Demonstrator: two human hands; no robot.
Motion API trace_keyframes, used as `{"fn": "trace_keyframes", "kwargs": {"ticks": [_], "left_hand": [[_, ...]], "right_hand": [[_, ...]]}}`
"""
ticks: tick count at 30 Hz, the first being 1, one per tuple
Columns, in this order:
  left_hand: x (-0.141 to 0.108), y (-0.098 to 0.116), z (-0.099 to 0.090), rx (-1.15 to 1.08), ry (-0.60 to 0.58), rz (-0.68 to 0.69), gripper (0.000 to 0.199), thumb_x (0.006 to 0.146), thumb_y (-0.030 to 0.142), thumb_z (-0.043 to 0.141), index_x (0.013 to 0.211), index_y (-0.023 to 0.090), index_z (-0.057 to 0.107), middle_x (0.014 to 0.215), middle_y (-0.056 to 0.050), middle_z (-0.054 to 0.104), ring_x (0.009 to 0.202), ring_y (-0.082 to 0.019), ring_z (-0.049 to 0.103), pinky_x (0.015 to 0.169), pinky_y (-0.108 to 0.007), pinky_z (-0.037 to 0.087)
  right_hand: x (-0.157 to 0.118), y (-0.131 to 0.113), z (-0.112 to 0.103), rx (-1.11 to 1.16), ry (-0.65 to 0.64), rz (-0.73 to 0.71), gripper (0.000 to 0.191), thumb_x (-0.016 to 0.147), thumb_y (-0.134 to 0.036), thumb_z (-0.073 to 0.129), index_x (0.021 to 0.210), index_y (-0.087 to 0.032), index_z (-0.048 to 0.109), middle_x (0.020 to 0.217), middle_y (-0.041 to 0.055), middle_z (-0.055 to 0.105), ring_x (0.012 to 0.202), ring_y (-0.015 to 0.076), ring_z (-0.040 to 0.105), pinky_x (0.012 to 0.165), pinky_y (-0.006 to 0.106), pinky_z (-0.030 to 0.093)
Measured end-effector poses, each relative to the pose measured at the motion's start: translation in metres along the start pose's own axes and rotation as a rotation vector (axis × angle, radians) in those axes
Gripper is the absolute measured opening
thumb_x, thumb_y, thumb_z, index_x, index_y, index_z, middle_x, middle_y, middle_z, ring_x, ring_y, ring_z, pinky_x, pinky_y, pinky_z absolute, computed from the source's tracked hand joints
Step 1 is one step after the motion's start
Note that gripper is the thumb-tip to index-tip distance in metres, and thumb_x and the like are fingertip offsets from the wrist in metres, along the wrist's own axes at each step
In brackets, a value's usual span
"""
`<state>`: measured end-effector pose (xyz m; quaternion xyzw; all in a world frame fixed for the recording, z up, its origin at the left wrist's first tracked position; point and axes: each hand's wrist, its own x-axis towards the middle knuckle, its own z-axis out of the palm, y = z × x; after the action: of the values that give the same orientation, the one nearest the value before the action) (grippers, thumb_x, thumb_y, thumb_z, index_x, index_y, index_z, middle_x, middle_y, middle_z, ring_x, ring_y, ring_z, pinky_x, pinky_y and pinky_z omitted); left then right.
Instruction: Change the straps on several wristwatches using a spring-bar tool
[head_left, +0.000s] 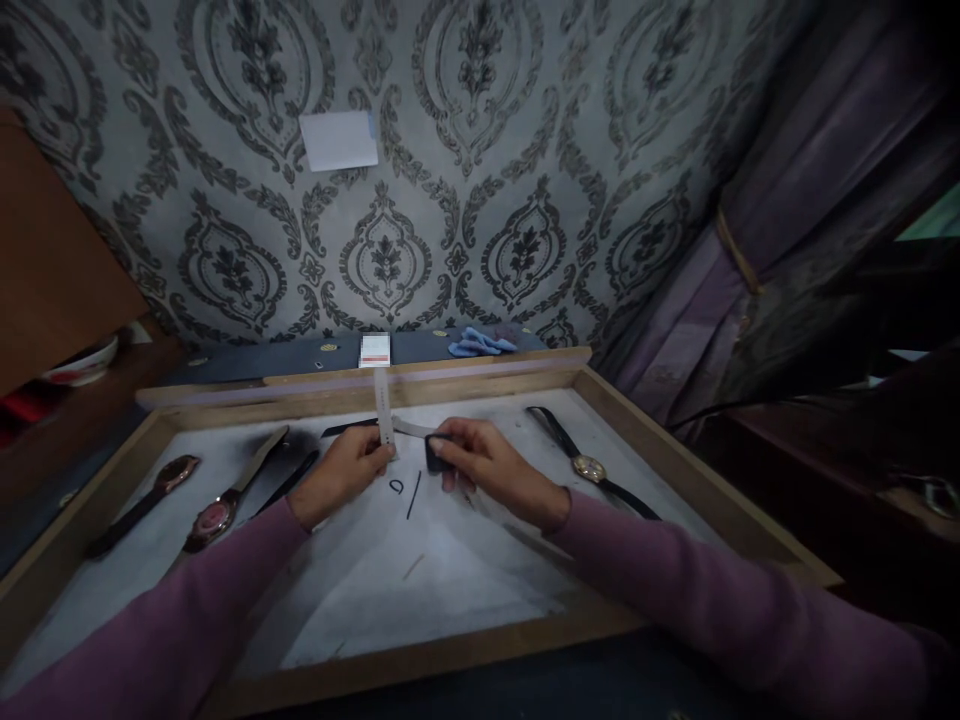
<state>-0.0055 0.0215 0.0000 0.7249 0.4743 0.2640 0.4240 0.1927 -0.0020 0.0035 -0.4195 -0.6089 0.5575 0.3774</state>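
Over the white-lined tray, my left hand [341,475] is closed on a white watch strap [383,400], which stands upright from the fingers and shows small holes near its lower end. My right hand [491,465] grips a dark square watch case [435,454] between thumb and fingers. A pale strap [412,429] reaches leftward from that case. On the lining below the hands lie a small black loop [396,486] and a thin black strip [414,494]. Part of a black strap [341,429] shows behind my left hand.
The tray has a raised wooden rim [739,470]. To the left lie a brown-strapped watch [176,472] and a pink-dial watch [212,518]; a gold-cased watch [589,468] is at right. Behind the rim are a blue cloth [482,342] and a lit phone-like screen [375,349].
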Motion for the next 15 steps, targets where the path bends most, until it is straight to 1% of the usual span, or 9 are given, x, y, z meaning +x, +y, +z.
{"fn": "trace_keyframes", "kwargs": {"ticks": [3, 5, 8, 10, 13, 15], "left_hand": [[0.004, -0.007, -0.008, 0.132, -0.007, 0.019, 0.025, 0.071, 0.038, 0.054, 0.056, 0.017, 0.05, 0.053, 0.004, 0.042, 0.052, -0.011, 0.038, 0.048, -0.022, 0.026], [0.005, -0.008, -0.011, 0.215, -0.018, 0.026, 0.024, 0.071, 0.034, 0.054, 0.054, 0.017, 0.051, 0.051, 0.004, 0.042, 0.051, -0.012, 0.038, 0.048, -0.023, 0.023], [0.006, -0.01, -0.011, 0.322, -0.014, 0.037, 0.02, 0.074, 0.027, 0.054, 0.057, 0.017, 0.055, 0.052, 0.004, 0.047, 0.053, -0.013, 0.043, 0.05, -0.023, 0.025], [0.005, -0.011, -0.011, 0.384, 0.022, 0.045, 0.018, 0.078, 0.026, 0.052, 0.063, 0.017, 0.057, 0.057, 0.003, 0.051, 0.057, -0.014, 0.047, 0.053, -0.024, 0.028], [0.001, -0.012, -0.012, 0.47, 0.115, 0.056, 0.014, 0.085, 0.025, 0.048, 0.082, 0.017, 0.059, 0.068, 0.0, 0.056, 0.066, -0.018, 0.053, 0.06, -0.027, 0.034], [-0.004, -0.008, -0.011, 0.524, 0.172, 0.067, 0.013, 0.087, 0.023, 0.047, 0.093, 0.017, 0.058, 0.079, -0.003, 0.059, 0.074, -0.021, 0.055, 0.065, -0.029, 0.037]], "right_hand": [[0.006, -0.001, -0.013, 0.095, 0.151, 0.091, 0.019, 0.082, -0.033, 0.059, 0.077, -0.016, 0.05, 0.066, -0.0002, 0.061, 0.046, 0.0068, 0.052, 0.036, 0.016, 0.03], [0.009, 0.001, -0.019, 0.115, 0.188, 0.132, 0.017, 0.083, -0.03, 0.057, 0.077, -0.017, 0.049, 0.065, -0.0006, 0.06, 0.045, 0.0065, 0.051, 0.035, 0.016, 0.029], [0.011, 0.004, -0.023, 0.108, 0.197, 0.154, 0.014, 0.083, -0.027, 0.056, 0.077, -0.017, 0.048, 0.065, -0.0011, 0.059, 0.045, 0.0063, 0.052, 0.036, 0.016, 0.028], [0.012, 0.005, -0.023, 0.092, 0.189, 0.166, 0.012, 0.083, -0.023, 0.057, 0.078, -0.016, 0.049, 0.064, -0.0022, 0.058, 0.045, 0.0064, 0.054, 0.036, 0.015, 0.029], [0.013, 0.007, -0.023, 0.044, 0.164, 0.172, 0.007, 0.081, -0.016, 0.058, 0.079, -0.015, 0.051, 0.06, -0.0042, 0.056, 0.044, 0.0064, 0.055, 0.036, 0.014, 0.032], [0.014, 0.009, -0.022, 0.006, 0.151, 0.165, 0.007, 0.081, -0.012, 0.058, 0.081, -0.015, 0.052, 0.057, -0.0052, 0.056, 0.041, 0.0061, 0.054, 0.036, 0.014, 0.033]]}}
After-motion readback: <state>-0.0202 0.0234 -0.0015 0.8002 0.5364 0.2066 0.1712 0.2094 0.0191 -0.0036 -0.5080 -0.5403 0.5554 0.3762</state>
